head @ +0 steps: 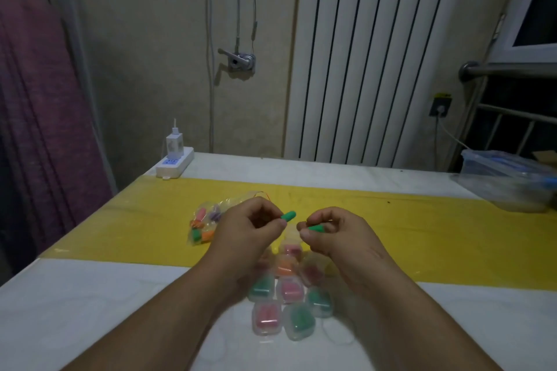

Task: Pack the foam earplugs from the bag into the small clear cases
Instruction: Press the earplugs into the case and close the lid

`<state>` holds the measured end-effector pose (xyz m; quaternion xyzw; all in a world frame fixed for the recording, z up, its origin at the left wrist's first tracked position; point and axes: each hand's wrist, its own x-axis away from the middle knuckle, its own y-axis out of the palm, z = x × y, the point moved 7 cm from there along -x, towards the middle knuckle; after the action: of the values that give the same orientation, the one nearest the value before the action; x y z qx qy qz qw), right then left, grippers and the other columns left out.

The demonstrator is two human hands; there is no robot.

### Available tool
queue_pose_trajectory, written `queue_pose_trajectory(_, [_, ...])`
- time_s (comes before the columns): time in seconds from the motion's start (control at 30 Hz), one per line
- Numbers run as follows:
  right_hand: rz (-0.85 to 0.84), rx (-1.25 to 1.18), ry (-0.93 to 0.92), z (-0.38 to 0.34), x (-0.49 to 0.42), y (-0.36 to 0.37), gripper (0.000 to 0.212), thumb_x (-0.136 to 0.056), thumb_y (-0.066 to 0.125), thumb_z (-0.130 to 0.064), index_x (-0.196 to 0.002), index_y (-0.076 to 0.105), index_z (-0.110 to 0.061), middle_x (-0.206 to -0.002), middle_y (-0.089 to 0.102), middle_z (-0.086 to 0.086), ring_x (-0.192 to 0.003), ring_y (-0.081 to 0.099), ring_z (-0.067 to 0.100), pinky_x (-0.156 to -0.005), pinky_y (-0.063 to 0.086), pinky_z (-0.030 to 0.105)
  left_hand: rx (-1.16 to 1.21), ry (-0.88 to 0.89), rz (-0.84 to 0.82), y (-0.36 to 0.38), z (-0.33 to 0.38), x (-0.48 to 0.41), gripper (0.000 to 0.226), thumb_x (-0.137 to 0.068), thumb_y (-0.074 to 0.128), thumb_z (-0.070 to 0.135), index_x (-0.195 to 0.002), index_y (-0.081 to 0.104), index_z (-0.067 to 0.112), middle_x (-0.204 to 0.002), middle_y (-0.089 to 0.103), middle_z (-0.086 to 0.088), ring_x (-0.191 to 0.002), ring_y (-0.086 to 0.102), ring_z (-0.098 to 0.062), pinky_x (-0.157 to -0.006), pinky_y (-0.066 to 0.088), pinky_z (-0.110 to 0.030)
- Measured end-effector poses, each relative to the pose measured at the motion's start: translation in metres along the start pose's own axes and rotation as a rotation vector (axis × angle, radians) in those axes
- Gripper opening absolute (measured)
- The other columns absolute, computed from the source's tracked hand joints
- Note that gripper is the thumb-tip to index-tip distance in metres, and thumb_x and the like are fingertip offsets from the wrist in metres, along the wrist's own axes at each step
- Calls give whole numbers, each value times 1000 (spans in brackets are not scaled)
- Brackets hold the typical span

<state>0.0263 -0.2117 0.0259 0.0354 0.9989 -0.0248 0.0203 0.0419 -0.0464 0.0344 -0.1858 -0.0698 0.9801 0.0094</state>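
My left hand (250, 229) pinches a green foam earplug (288, 216) between thumb and fingers above the table. My right hand (334, 232) pinches a second green earplug (316, 229) a little to the right, its tip pointing left. Behind my left hand lies the clear plastic bag (205, 224) with pink, orange, green and purple earplugs inside. Below my hands, several small clear cases (289, 291) sit shut in a cluster, holding green, pink or orange plugs. One empty-looking clear case (291, 235) is partly visible between my hands.
The table has a white top (90, 310) with a yellow band (452, 235) across it. A white power strip with a charger (174, 159) stands at the back left corner. Clear plastic boxes (509, 181) sit at the right edge. A radiator rises behind.
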Motion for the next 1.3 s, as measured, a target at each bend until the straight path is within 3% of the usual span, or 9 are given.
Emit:
queue_pose_trajectory(0.1, [19, 120, -41, -2, -2, -5, 21, -86, 64, 7, -85, 68, -14, -91, 75, 6, -77, 62, 18, -71, 53, 28, 38, -35, 35, -5, -7, -4, 17, -81, 70, -3, -77, 68, 13, -73, 68, -4, -67, 62, -9, -62, 52, -21])
queue_pose_trajectory(0.2, [4, 207, -50, 0, 1, -5, 20, -85, 71, -7, -92, 57, -18, -84, 73, 15, -63, 57, 20, -63, 51, 37, 95, -53, 41, -4, -8, -4, 23, -78, 68, -10, -76, 66, 13, -75, 69, -12, -70, 66, -18, -64, 55, -26])
queue_pose_trajectory(0.27, [10, 223, -59, -1, 3, -5, 26, -82, 76, -12, -87, 51, -14, -73, 70, 16, -52, 52, 18, -56, 47, 35, 92, -41, 31, -3, -6, -2, 25, -76, 67, -12, -75, 64, 13, -70, 66, -7, -67, 63, -18, -62, 53, -27])
queue_pose_trajectory(0.4, [40, 292, -134, -9, 4, -5, 16, -80, 78, -12, -72, 64, -11, -64, 63, 5, -54, 51, 13, -55, 49, 32, 117, -60, 16, -2, -6, 2, 25, -78, 67, -11, -77, 64, 13, -68, 64, -3, -64, 61, -14, -61, 53, -25])
queue_pose_trajectory(0.53, [30, 254, -82, -4, 5, -5, 19, -86, 69, -3, -78, 72, -19, -78, 70, 1, -64, 60, 16, -62, 55, 28, 190, -105, 11, -1, -5, 4, 12, -82, 69, -5, -82, 67, 7, -74, 69, -12, -67, 65, -19, -58, 54, -24])
queue_pose_trajectory(0.8, [34, 29, -38, 0, 5, -2, 14, -85, 66, 8, -83, 63, -5, -71, 60, 10, -51, 62, 10, -52, 54, 22, 275, -242, -40, 12, -11, 13, 9, -84, 70, 1, -82, 71, 10, -81, 71, -17, -73, 65, -22, -60, 53, -31])
queue_pose_trajectory(1.07, [-1, -283, 68, 8, 7, 6, 13, -84, 62, 13, -89, 59, 1, -74, 66, 18, -67, 67, 32, -63, 60, 32, 293, -248, -70, 15, -7, 16, 12, -84, 68, -3, -81, 71, 8, -72, 68, -11, -66, 63, -18, -55, 51, -27])
queue_pose_trajectory(1.13, [6, -272, 45, 7, 5, 5, 16, -85, 63, 11, -97, 61, 0, -75, 67, 15, -66, 67, 30, -64, 60, 33, 282, -241, -65, 15, -6, 16, 11, -84, 68, -4, -83, 71, 7, -73, 69, -11, -66, 63, -17, -56, 53, -26])
queue_pose_trajectory(1.3, [47, -163, 17, 3, -1, -8, 10, -85, 63, 11, -84, 65, 1, -77, 68, 16, -63, 66, 22, -61, 61, 27, 204, -212, -27, 13, 0, 17, 11, -85, 70, 3, -86, 73, 13, -87, 69, -18, -70, 64, -12, -54, 51, -20])
